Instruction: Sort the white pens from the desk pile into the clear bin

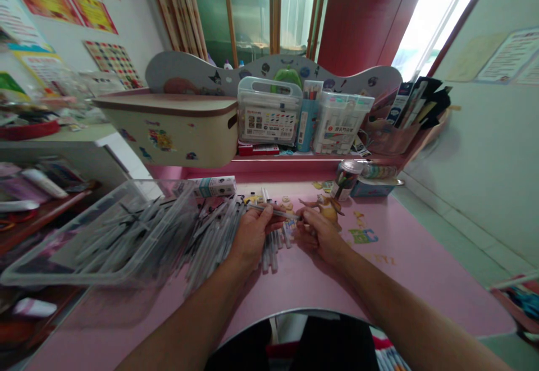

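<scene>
Slim, translucent pen (pixel 285 214)

It lies at the centre of the frame, straight and greyish, dark at its right end. The person's left hand (pixel 251 232) pinches its barrel; the right hand (pixel 320 229) pinches that dark end.

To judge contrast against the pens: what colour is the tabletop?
Pink. The tabletop shows best in the head view, on its bare right side.
</scene>
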`<action>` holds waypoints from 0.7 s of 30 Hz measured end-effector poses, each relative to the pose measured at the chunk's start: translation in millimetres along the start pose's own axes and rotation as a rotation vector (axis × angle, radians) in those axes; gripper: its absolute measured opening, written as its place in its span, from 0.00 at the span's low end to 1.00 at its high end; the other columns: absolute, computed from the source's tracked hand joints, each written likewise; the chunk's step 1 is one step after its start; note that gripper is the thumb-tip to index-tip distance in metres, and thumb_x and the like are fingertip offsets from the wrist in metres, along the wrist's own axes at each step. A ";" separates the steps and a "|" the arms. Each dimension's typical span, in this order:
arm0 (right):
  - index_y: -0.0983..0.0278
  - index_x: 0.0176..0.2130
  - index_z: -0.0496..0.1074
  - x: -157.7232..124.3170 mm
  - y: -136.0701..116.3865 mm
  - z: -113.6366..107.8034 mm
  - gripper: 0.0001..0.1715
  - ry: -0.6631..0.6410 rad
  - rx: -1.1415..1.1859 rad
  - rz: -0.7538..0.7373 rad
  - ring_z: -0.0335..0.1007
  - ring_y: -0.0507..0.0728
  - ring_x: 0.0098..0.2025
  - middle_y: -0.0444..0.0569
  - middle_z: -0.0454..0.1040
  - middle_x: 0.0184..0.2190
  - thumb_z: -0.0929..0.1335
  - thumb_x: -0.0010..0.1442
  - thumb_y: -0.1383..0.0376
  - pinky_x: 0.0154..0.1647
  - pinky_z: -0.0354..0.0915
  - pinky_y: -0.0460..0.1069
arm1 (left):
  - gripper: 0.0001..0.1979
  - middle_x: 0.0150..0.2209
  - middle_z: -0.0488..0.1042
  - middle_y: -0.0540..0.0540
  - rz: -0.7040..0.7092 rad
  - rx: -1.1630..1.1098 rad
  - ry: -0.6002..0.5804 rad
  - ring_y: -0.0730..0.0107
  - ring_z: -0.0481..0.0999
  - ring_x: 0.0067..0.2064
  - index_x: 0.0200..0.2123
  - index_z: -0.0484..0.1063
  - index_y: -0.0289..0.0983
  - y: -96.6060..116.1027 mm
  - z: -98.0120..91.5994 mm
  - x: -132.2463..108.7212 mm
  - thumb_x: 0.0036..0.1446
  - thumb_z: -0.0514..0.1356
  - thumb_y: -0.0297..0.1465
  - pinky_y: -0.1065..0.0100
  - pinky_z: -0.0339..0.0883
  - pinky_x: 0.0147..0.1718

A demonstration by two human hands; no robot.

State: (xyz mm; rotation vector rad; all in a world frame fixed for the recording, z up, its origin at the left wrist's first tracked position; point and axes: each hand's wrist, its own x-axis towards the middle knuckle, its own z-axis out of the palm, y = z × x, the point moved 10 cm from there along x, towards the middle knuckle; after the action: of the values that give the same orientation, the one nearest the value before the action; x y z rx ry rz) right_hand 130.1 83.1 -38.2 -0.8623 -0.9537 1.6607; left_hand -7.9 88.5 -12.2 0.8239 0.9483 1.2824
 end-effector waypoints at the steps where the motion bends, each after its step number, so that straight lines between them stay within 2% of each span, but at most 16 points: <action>1: 0.64 0.30 0.66 0.6 2.1 -3.1 0.18 0.021 -0.042 0.006 0.43 0.43 0.12 0.37 0.62 0.17 0.69 0.57 0.52 0.12 0.39 0.41 | 0.14 0.34 0.80 0.41 0.001 0.006 0.002 0.71 0.79 0.33 0.33 0.77 0.32 0.1 0.0 -0.2 0.53 0.65 0.39 0.72 0.72 0.33; 4: 0.64 0.26 0.65 0.2 6.2 -4.8 0.23 0.035 -0.121 0.021 0.45 0.44 0.13 0.38 0.60 0.14 0.68 0.59 0.49 0.12 0.41 0.41 | 0.14 0.34 0.80 0.42 0.020 0.014 0.019 0.70 0.79 0.33 0.32 0.77 0.32 1.8 -1.5 -0.7 0.52 0.66 0.40 0.72 0.72 0.33; 7: 0.62 0.29 0.63 -2.4 4.4 5.9 0.17 -0.027 -0.007 0.022 0.43 0.44 0.13 0.33 0.56 0.14 0.73 0.53 0.56 0.12 0.42 0.40 | 0.15 0.33 0.80 0.43 0.044 0.015 0.029 0.70 0.79 0.34 0.32 0.77 0.33 3.5 -3.0 -0.2 0.52 0.66 0.41 0.71 0.72 0.34; 9: 0.61 0.33 0.63 -3.5 3.5 10.1 0.17 -0.039 0.059 0.032 0.41 0.44 0.13 0.32 0.58 0.16 0.74 0.50 0.59 0.12 0.40 0.40 | 0.16 0.33 0.79 0.44 0.051 0.012 0.032 0.70 0.78 0.33 0.32 0.77 0.33 3.6 -3.9 0.3 0.51 0.66 0.42 0.71 0.71 0.33; 11: 0.62 0.34 0.65 -3.4 6.8 8.8 0.17 -0.014 0.049 0.063 0.41 0.43 0.12 0.34 0.61 0.17 0.73 0.52 0.56 0.12 0.38 0.40 | 0.16 0.33 0.80 0.43 0.050 0.019 0.035 0.70 0.78 0.33 0.32 0.77 0.33 3.3 -4.4 0.5 0.51 0.66 0.42 0.71 0.71 0.33; 13: 0.64 0.29 0.66 -2.9 9.5 4.0 0.20 0.031 -0.003 0.072 0.43 0.43 0.12 0.37 0.61 0.17 0.69 0.57 0.50 0.12 0.40 0.41 | 0.16 0.33 0.80 0.43 0.049 0.034 0.035 0.69 0.78 0.33 0.32 0.77 0.32 3.5 -4.2 0.1 0.51 0.66 0.42 0.70 0.71 0.33; 16: 0.64 0.26 0.64 -2.9 7.4 2.5 0.23 0.039 -0.061 0.033 0.46 0.44 0.13 0.37 0.58 0.14 0.69 0.58 0.49 0.12 0.44 0.41 | 0.16 0.33 0.79 0.43 0.060 0.042 0.039 0.69 0.78 0.34 0.32 0.77 0.32 5.9 -4.0 -1.1 0.52 0.66 0.41 0.70 0.71 0.34; 21: 0.60 0.35 0.65 -3.0 3.0 10.2 0.17 -0.046 0.043 0.028 0.40 0.43 0.13 0.32 0.57 0.16 0.74 0.51 0.59 0.12 0.39 0.40 | 0.16 0.33 0.79 0.43 0.060 0.042 0.041 0.69 0.78 0.34 0.32 0.77 0.33 6.5 -4.0 -1.3 0.51 0.66 0.42 0.70 0.71 0.34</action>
State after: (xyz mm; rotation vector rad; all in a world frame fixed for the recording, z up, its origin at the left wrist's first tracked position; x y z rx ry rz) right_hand 120.7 77.8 -36.2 -0.8158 -0.9378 1.7253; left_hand -14.2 87.9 -7.8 0.8666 0.9927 1.3396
